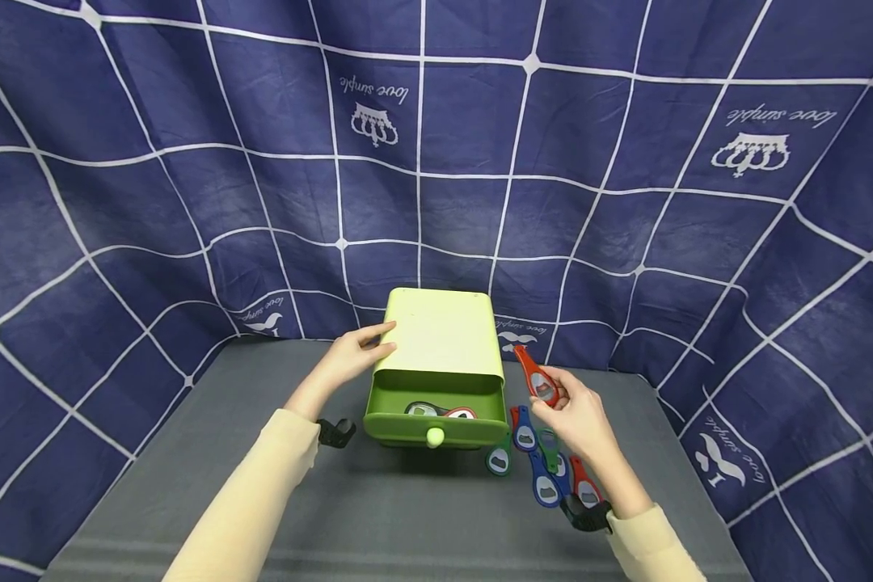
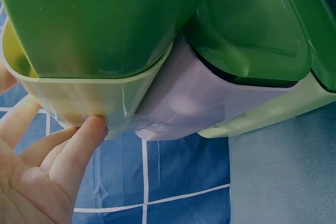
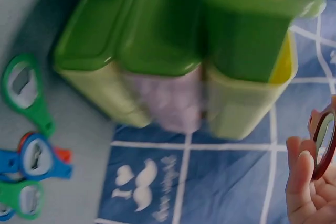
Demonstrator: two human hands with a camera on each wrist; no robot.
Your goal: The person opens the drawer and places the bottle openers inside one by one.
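Note:
A stacked drawer cabinet (image 1: 440,331) has its top green drawer (image 1: 400,424) pulled out, with bottle openers (image 1: 461,412) inside. My left hand (image 1: 352,356) touches the left edge of the cabinet's pale yellow-green top, its fingers fairly straight. In the left wrist view, a fingertip (image 2: 94,124) rests against the top casing (image 2: 123,95). Raised to the right of the cabinet, my right hand (image 1: 575,408) pinches a red bottle opener (image 1: 538,380) with a metal insert. The same red opener (image 3: 325,137) shows at the edge of the right wrist view.
Several blue, green and red bottle openers (image 1: 546,489) lie in a loose pile on the grey table (image 1: 422,525), below the right hand. Two more closed drawers (image 3: 163,30) sit beneath the open one. A blue gridded cloth (image 1: 466,210) hangs behind the cabinet.

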